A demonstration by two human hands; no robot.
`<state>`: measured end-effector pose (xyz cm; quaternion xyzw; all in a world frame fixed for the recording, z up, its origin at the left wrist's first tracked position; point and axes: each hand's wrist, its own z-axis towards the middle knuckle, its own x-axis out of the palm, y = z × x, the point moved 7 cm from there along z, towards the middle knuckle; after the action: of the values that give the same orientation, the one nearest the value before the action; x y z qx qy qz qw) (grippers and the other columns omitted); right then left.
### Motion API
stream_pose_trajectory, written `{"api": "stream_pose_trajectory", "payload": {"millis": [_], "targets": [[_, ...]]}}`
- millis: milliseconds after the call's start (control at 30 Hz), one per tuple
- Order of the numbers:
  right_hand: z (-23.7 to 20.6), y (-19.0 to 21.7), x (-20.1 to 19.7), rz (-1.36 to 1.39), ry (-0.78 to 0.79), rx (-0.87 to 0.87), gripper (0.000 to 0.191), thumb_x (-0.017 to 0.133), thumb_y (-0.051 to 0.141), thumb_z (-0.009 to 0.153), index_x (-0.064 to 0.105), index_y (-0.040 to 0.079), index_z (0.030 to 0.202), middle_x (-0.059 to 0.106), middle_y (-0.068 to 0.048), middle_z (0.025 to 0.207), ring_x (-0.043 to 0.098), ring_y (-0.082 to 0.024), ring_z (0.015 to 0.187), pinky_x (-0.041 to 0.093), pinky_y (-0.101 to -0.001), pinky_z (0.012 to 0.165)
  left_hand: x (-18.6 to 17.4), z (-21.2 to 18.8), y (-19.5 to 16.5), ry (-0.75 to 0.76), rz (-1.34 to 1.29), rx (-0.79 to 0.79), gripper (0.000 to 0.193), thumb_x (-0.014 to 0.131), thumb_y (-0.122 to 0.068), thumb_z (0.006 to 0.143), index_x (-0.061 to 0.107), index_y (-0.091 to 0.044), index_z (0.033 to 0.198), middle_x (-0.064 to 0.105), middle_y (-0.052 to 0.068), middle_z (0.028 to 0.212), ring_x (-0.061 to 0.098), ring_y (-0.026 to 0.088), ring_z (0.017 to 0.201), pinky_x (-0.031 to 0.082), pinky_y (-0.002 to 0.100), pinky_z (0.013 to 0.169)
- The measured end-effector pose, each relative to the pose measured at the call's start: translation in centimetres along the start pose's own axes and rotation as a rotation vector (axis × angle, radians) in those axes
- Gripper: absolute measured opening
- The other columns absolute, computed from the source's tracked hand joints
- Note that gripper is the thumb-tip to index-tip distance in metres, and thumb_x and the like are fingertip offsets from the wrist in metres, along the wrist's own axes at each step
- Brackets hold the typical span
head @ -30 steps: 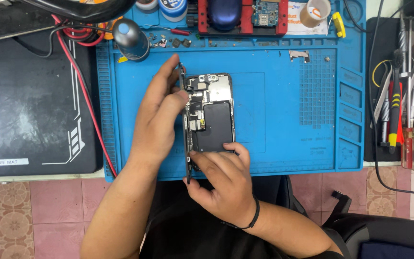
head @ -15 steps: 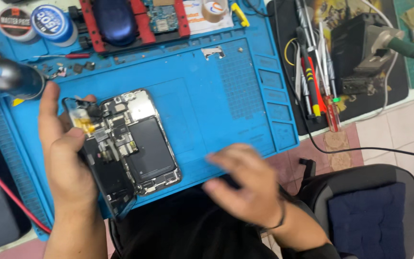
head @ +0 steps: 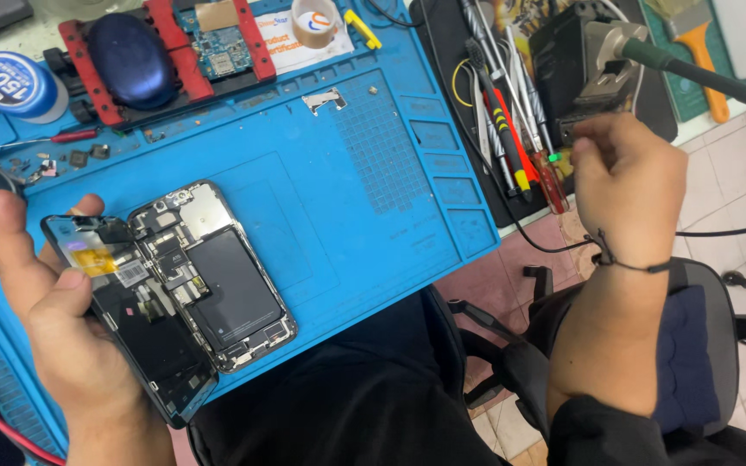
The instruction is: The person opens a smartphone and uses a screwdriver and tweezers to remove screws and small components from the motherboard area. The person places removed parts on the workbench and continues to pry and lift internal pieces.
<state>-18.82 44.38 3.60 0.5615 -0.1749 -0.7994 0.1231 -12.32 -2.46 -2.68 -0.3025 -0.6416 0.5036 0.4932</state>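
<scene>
An opened phone [head: 218, 276] lies on the blue work mat [head: 364, 198], its battery and boards exposed. Its dark screen panel [head: 135, 332] is folded out to the left and tilted up. My left hand [head: 45, 319] grips that panel along its left edge, thumb on its inner face. My right hand [head: 628, 177] is far off to the right, over a black tray of tools [head: 477, 52]. Its fingers curl at a row of screwdrivers [head: 511, 138], next to a red-handled one [head: 553, 185]. The back of the hand hides whether it grips any.
A red clamp frame [head: 248, 39] at the mat's back holds a dark blue oval object and a circuit board. Nearby are a tape roll [head: 314, 22], round tins [head: 19, 82], a small metal bracket [head: 325, 99] and loose screws. A green-handled soldering iron [head: 701, 78] crosses the right side.
My right hand left the phone's lower edge and swung right to the tool tray. My left hand keeps the screen panel. The view has shifted right.
</scene>
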Motion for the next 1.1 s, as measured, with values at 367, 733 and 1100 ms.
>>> {"api": "stream_pose_trajectory", "payload": {"millis": [367, 733, 1100], "targets": [[0.9, -2.0, 3.7, -0.343, 0.044, -0.032, 0.015, 0.072, 0.017, 0.103, 0.072, 0.005, 0.094, 0.071, -0.017, 0.085, 0.069, -0.039, 0.081, 0.054, -0.0463, 0.072, -0.1, 0.2, -0.1, 0.042, 0.114, 0.089, 0.047, 0.049, -0.020, 0.109, 0.038, -0.003, 0.151, 0.049, 0.016, 0.145, 0.049, 0.021, 0.129, 0.040, 0.036, 0.121], [1.5, -5.6, 3.9, -0.178, 0.052, -0.034, 0.016, 0.077, 0.011, 0.091, 0.073, 0.001, 0.103, 0.071, -0.015, 0.084, 0.070, -0.029, 0.078, 0.055, -0.0414, 0.079, 0.4, 0.2, -0.3, 0.091, 0.136, 0.069, 0.040, 0.055, -0.013, 0.111, 0.042, -0.005, 0.148, 0.047, 0.012, 0.152, 0.043, 0.020, 0.137, 0.032, 0.039, 0.130], [-0.5, -3.7, 2.9, -0.344, -0.209, -0.293, 0.034, 0.056, -0.007, 0.087, 0.076, 0.000, 0.113, 0.071, -0.019, 0.096, 0.069, -0.035, 0.092, 0.055, -0.0424, 0.086, 0.0, 0.4, 0.0, 0.078, 0.187, 0.080, 0.039, 0.051, -0.021, 0.114, 0.046, -0.006, 0.150, 0.047, 0.014, 0.158, 0.044, 0.022, 0.146, 0.031, 0.039, 0.128]]}}
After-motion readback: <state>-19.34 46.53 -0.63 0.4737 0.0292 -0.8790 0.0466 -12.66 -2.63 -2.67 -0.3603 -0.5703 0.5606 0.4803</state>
